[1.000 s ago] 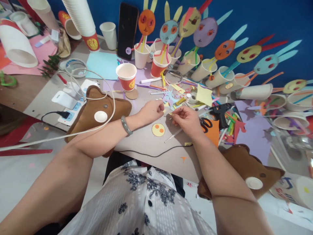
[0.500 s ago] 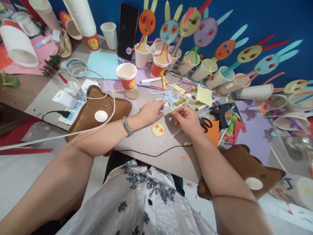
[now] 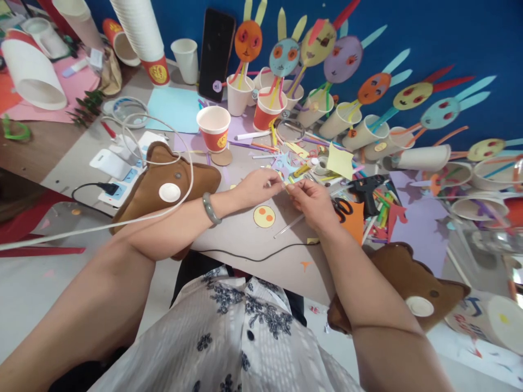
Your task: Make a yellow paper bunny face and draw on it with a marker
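Over the middle of the table, my left hand [image 3: 261,186] and my right hand [image 3: 308,200] meet almost fingertip to fingertip. Each is closed in a pinch. A small pale-yellow bit shows by the right fingertips, too tiny to name; whatever the left fingers pinch is hidden. Just below the hands lies a round yellow paper face [image 3: 263,216] with two orange eye spots. A thin clear stick [image 3: 288,226] rests on the table, partly beneath my right hand. Black-handled scissors [image 3: 343,209] lie to the right of that hand, on orange paper [image 3: 356,218].
Paper cups with rabbit-faced figures, such as an orange face [image 3: 248,41], line the blue wall. A red-and-white cup [image 3: 213,128], a phone [image 3: 216,54], a black glue gun [image 3: 366,193], markers and paper scraps crowd the table. A white cable [image 3: 122,220] crosses my left forearm.
My left hand has shifted slightly right, so its fingertips now come close to those of my right hand. The paper face stays where it was. The view has turned a little.
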`<state>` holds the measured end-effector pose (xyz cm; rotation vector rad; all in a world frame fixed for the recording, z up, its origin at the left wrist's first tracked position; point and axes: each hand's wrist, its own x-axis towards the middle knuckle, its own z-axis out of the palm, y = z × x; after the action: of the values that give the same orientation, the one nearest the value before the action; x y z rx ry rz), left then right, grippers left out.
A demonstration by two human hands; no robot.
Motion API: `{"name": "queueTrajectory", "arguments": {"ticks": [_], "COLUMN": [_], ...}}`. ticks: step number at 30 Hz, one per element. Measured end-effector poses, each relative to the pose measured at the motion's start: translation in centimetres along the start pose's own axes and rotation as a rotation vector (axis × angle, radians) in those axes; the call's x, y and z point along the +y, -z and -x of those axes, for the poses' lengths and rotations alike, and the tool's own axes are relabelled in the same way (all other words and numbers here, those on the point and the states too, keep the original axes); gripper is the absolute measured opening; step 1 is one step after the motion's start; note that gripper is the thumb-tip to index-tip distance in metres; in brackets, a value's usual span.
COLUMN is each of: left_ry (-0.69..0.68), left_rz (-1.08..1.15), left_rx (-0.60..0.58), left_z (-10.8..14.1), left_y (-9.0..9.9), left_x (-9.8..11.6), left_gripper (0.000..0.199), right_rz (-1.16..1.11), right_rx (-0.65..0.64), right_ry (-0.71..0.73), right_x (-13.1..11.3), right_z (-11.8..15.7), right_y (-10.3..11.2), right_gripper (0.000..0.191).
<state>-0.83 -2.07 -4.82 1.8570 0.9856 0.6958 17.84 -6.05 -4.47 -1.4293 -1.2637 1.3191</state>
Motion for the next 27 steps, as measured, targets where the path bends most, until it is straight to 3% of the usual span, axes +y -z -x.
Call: {"name": "queueTrajectory", "arguments": {"ticks": [5, 11, 15, 22, 27], "left_ry": [0.050, 0.128, 0.131, -0.049, -0.084], "left_rz": [0.212, 0.241, 0.167, -0.081, -0.224], "left_rx": [-0.024, 0.010, 0.015, -0.054, -0.071], "left_z": [0.0, 0.0, -0.1, 0.0, 0.3], "left_y": [0.0, 0.3, 0.6, 0.9, 1.1], "left_x": [0.1, 0.4, 0.5, 0.4, 0.4], "left_gripper": [0.011, 0.008, 0.009, 0.010, 0.015], "right_rz": [-0.003, 0.052, 0.092, 0.123, 0.129], "right_rx": [-0.040, -0.079, -0.093, -0.058, -0.040], "right_ry": [-0.021, -0.014, -0.011, 0.046, 0.059], "right_x": [-0.1, -0.2, -0.4, -0.3, -0.1], "right_z": [0.3, 0.5, 0.7, 0.6, 0.4], "right_y": [-0.2, -0.1, 0.0, 0.0, 0.0], "right_gripper": [0.059, 0.054, 0.045, 0.033, 0.030]}}
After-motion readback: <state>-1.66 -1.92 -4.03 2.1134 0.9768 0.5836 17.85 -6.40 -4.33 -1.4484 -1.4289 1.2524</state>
